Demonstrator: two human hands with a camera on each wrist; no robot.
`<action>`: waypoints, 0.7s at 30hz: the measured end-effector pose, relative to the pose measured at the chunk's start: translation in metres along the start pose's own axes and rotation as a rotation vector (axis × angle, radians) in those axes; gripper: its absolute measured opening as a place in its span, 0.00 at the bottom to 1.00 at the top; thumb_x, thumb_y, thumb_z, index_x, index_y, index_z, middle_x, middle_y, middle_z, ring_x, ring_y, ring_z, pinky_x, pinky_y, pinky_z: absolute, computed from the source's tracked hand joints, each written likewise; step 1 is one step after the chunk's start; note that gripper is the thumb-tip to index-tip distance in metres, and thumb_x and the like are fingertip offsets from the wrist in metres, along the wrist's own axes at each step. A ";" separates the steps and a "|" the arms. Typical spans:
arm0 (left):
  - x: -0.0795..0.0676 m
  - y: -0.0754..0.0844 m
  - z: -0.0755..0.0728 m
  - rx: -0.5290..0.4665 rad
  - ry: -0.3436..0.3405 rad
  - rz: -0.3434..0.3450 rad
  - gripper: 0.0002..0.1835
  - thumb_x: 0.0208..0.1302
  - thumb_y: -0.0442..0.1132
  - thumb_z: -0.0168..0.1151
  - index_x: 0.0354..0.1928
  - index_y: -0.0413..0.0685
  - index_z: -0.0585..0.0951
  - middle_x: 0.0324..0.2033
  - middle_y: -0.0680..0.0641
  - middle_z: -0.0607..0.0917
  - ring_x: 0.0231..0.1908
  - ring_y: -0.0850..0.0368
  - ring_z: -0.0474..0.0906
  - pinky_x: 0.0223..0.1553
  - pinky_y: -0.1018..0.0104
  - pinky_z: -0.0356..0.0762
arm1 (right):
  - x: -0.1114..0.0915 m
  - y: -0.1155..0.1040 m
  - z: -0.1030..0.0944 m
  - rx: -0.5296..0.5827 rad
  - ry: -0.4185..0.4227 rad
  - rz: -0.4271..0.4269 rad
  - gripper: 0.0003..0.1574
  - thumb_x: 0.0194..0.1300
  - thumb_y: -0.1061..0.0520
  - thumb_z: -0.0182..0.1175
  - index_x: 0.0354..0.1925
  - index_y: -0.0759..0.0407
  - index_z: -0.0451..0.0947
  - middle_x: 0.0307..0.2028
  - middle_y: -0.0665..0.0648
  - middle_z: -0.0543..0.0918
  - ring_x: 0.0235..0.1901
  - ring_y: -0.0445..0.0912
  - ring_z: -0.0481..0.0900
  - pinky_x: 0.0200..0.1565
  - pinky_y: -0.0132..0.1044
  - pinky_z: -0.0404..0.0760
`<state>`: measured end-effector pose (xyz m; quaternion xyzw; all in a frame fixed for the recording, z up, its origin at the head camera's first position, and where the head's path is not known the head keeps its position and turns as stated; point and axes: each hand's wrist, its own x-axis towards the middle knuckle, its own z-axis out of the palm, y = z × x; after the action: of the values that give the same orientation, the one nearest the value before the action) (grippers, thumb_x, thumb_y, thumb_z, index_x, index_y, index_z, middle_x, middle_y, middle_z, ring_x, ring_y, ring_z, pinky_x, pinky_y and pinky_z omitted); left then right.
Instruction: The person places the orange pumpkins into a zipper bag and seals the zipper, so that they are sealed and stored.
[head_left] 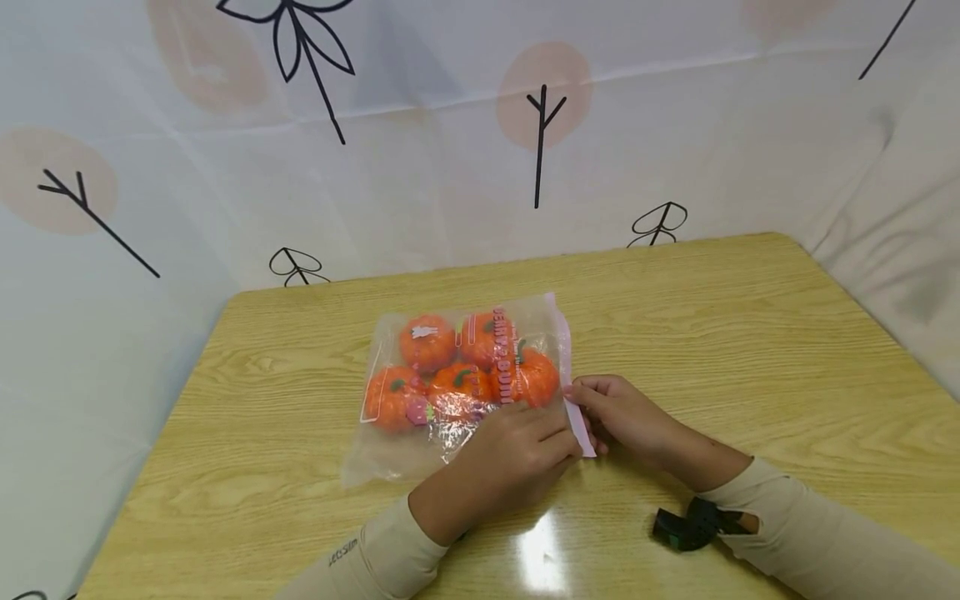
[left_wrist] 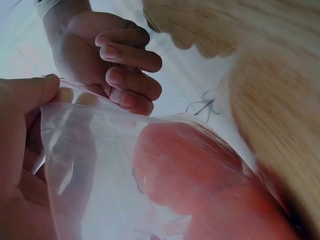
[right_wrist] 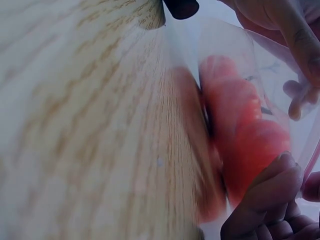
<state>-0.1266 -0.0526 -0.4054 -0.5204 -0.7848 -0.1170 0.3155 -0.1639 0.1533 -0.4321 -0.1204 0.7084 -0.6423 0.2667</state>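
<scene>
A clear zip bag [head_left: 405,462] with pink print lies on the table, holding several small orange pumpkins [head_left: 459,390] with green stems. A pink strip [head_left: 564,350] edges its right end. My left hand [head_left: 517,458] lies over the near right part of the bag. In the left wrist view, its thumb [left_wrist: 42,90] pinches the bag's edge. My right hand [head_left: 626,417] is at the pink strip from the right, thumb and forefinger pinching it. Its other fingers [left_wrist: 132,80] are curled, as the left wrist view shows. The pumpkins [right_wrist: 235,110] bulge beside the right hand in the right wrist view.
The wooden table [head_left: 712,333] reaches back to a white cloth [head_left: 450,183] with plant drawings, which also hangs along the sides. A black strap device [head_left: 693,523] sits at my right wrist. Light glares off the table's near part.
</scene>
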 end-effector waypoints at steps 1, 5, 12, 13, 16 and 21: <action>0.000 0.000 0.000 -0.008 -0.002 -0.002 0.06 0.67 0.41 0.62 0.31 0.58 0.83 0.31 0.59 0.81 0.26 0.68 0.74 0.28 0.74 0.72 | 0.000 0.000 0.000 0.001 0.000 -0.002 0.20 0.78 0.49 0.46 0.31 0.59 0.72 0.20 0.47 0.74 0.17 0.39 0.70 0.21 0.31 0.73; 0.000 0.001 0.000 -0.027 -0.004 -0.001 0.07 0.67 0.41 0.61 0.30 0.57 0.83 0.30 0.59 0.79 0.25 0.67 0.73 0.29 0.74 0.72 | 0.000 0.000 0.000 -0.007 0.006 -0.008 0.21 0.78 0.49 0.46 0.32 0.61 0.72 0.20 0.48 0.74 0.16 0.39 0.70 0.21 0.32 0.73; 0.000 0.003 -0.001 -0.061 -0.003 0.001 0.06 0.65 0.39 0.62 0.30 0.56 0.82 0.27 0.59 0.76 0.24 0.68 0.69 0.29 0.75 0.71 | 0.000 -0.001 0.000 -0.020 0.038 -0.006 0.21 0.78 0.49 0.47 0.33 0.63 0.72 0.20 0.48 0.74 0.16 0.39 0.69 0.20 0.32 0.72; 0.000 0.003 -0.001 -0.065 -0.003 0.001 0.05 0.65 0.39 0.62 0.30 0.57 0.83 0.27 0.59 0.77 0.24 0.68 0.69 0.28 0.75 0.71 | 0.000 -0.001 0.001 -0.018 0.043 -0.005 0.22 0.78 0.49 0.46 0.33 0.63 0.72 0.20 0.48 0.74 0.16 0.39 0.69 0.20 0.32 0.72; 0.001 0.004 -0.002 -0.061 -0.008 -0.001 0.05 0.65 0.39 0.62 0.31 0.56 0.83 0.26 0.59 0.77 0.24 0.68 0.69 0.28 0.75 0.71 | 0.000 -0.002 0.001 -0.015 0.053 -0.004 0.22 0.79 0.49 0.46 0.34 0.64 0.72 0.20 0.48 0.73 0.16 0.39 0.69 0.20 0.31 0.72; 0.001 0.005 -0.003 -0.046 -0.016 0.006 0.05 0.66 0.40 0.62 0.31 0.56 0.82 0.28 0.59 0.78 0.24 0.67 0.70 0.27 0.75 0.72 | -0.001 -0.002 0.000 -0.016 0.061 -0.018 0.24 0.79 0.47 0.45 0.35 0.65 0.72 0.20 0.48 0.73 0.17 0.40 0.69 0.21 0.33 0.72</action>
<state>-0.1212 -0.0506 -0.4032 -0.5307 -0.7829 -0.1299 0.2976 -0.1633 0.1531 -0.4296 -0.1094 0.7201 -0.6425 0.2383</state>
